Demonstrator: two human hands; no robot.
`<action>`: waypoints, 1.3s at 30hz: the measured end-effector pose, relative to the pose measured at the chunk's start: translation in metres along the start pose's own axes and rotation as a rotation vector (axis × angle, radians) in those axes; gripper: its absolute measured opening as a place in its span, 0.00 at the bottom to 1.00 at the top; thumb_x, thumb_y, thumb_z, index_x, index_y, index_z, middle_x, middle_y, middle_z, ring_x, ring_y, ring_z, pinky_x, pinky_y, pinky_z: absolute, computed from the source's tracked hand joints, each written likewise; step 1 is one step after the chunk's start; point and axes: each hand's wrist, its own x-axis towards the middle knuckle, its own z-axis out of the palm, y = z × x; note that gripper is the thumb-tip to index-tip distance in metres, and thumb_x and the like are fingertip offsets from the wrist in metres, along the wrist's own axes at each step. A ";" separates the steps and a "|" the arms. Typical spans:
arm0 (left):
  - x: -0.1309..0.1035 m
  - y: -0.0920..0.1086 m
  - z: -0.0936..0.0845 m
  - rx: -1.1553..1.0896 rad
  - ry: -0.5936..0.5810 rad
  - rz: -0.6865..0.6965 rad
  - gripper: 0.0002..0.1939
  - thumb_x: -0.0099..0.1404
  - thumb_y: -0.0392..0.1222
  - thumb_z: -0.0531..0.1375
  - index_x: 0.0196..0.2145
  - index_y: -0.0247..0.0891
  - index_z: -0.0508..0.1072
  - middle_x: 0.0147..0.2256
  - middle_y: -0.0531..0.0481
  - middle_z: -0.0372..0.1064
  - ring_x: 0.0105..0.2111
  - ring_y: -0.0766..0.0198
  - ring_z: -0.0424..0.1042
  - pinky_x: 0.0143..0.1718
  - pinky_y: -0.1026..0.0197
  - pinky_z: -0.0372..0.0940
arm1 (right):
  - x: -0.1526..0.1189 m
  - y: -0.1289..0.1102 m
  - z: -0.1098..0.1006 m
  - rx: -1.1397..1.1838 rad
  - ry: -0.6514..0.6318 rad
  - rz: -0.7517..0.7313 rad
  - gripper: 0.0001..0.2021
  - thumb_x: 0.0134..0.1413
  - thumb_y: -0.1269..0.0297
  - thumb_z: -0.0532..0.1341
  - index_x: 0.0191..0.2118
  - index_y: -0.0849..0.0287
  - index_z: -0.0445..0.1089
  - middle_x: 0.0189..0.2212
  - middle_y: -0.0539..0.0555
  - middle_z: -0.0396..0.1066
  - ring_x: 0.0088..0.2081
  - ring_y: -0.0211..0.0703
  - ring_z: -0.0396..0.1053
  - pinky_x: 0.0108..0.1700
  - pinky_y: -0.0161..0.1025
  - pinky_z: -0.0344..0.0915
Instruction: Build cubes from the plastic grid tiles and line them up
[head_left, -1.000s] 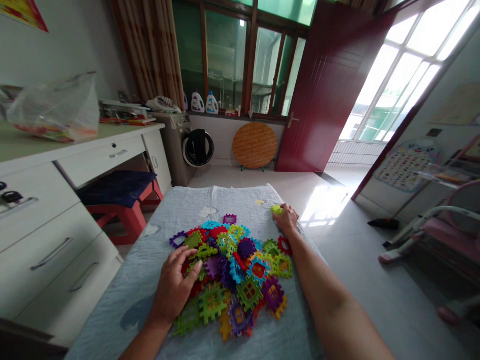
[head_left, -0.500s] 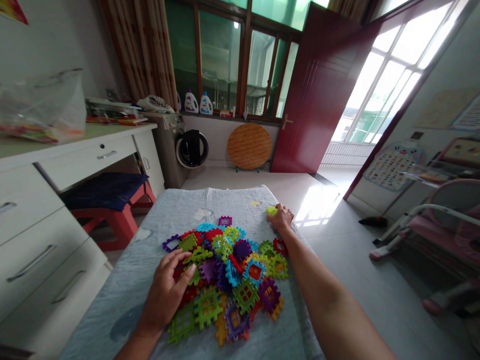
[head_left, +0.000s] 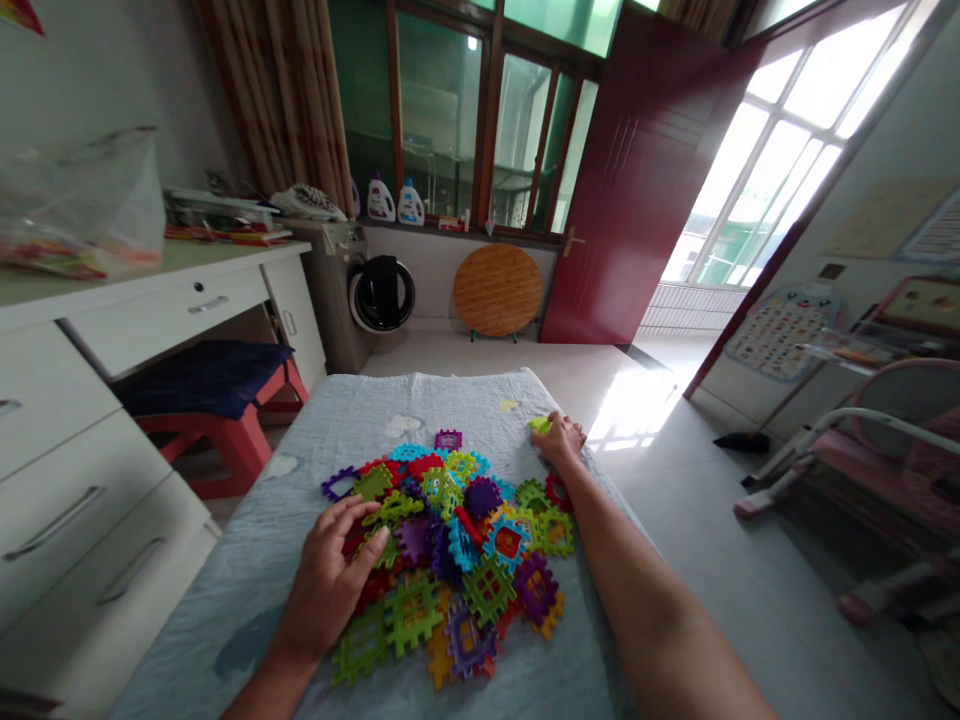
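Note:
A heap of colourful interlocking plastic tiles (head_left: pixel 487 592) in green, purple, red, blue and orange lies on the cloth-covered table. My left hand (head_left: pixel 334 570) rests at the heap's left side, fingers apart, touching the tiles there. Near the table's far right edge, my right hand (head_left: pixel 562 440) is closed on a yellow-green tile (head_left: pixel 539 425); the hand covers most of it. A purple tile (head_left: pixel 448 439) lies by itself just beyond the heap.
A light blue cloth (head_left: pixel 450 395) covers the table. To the left stand a red stool (head_left: pixel 238 445) with a dark top and a white desk (head_left: pixel 150 300). A pink chair (head_left: pixel 877 430) is on the right. A dark red door (head_left: pixel 645 170) stands open behind.
The view has shifted very slightly. Both hands and the tiles keep nearly the same places on the table.

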 end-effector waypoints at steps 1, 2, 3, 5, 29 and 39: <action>0.000 0.001 0.000 0.008 0.003 0.005 0.21 0.57 0.57 0.55 0.42 0.41 0.70 0.49 0.44 0.62 0.52 0.51 0.62 0.58 0.45 0.55 | 0.000 0.000 0.001 0.011 0.003 0.006 0.24 0.46 0.49 0.59 0.48 0.56 0.65 0.44 0.59 0.68 0.49 0.55 0.62 0.48 0.47 0.56; -0.001 0.001 -0.001 0.021 0.004 0.009 0.21 0.58 0.57 0.54 0.43 0.41 0.70 0.49 0.44 0.62 0.52 0.51 0.62 0.58 0.45 0.55 | -0.001 0.001 0.001 0.021 0.006 0.013 0.25 0.46 0.49 0.59 0.48 0.56 0.65 0.44 0.59 0.68 0.49 0.55 0.62 0.48 0.47 0.56; -0.002 0.003 -0.002 0.040 0.001 0.011 0.22 0.58 0.57 0.54 0.43 0.41 0.70 0.49 0.44 0.61 0.53 0.51 0.62 0.58 0.45 0.55 | -0.001 0.001 0.002 0.028 0.011 0.019 0.25 0.46 0.49 0.59 0.49 0.56 0.65 0.44 0.59 0.68 0.49 0.55 0.62 0.49 0.47 0.56; -0.003 0.007 -0.006 0.096 -0.009 -0.002 0.23 0.58 0.58 0.54 0.44 0.40 0.70 0.50 0.43 0.61 0.53 0.49 0.61 0.58 0.44 0.55 | 0.000 0.002 0.003 0.037 0.023 0.028 0.25 0.47 0.49 0.59 0.49 0.56 0.64 0.44 0.58 0.68 0.50 0.55 0.61 0.49 0.47 0.55; 0.025 -0.033 -0.008 0.207 0.047 0.111 0.21 0.61 0.56 0.51 0.43 0.37 0.69 0.46 0.41 0.66 0.50 0.50 0.65 0.56 0.47 0.57 | -0.001 0.005 0.005 0.091 0.057 0.019 0.24 0.46 0.50 0.60 0.48 0.58 0.65 0.43 0.59 0.67 0.50 0.55 0.60 0.50 0.47 0.53; 0.028 -0.033 -0.010 0.134 0.027 0.069 0.22 0.60 0.57 0.52 0.43 0.38 0.69 0.45 0.42 0.67 0.49 0.52 0.66 0.56 0.48 0.57 | 0.010 0.016 -0.006 0.213 0.047 0.026 0.26 0.48 0.48 0.57 0.49 0.59 0.65 0.45 0.59 0.68 0.49 0.52 0.63 0.47 0.44 0.59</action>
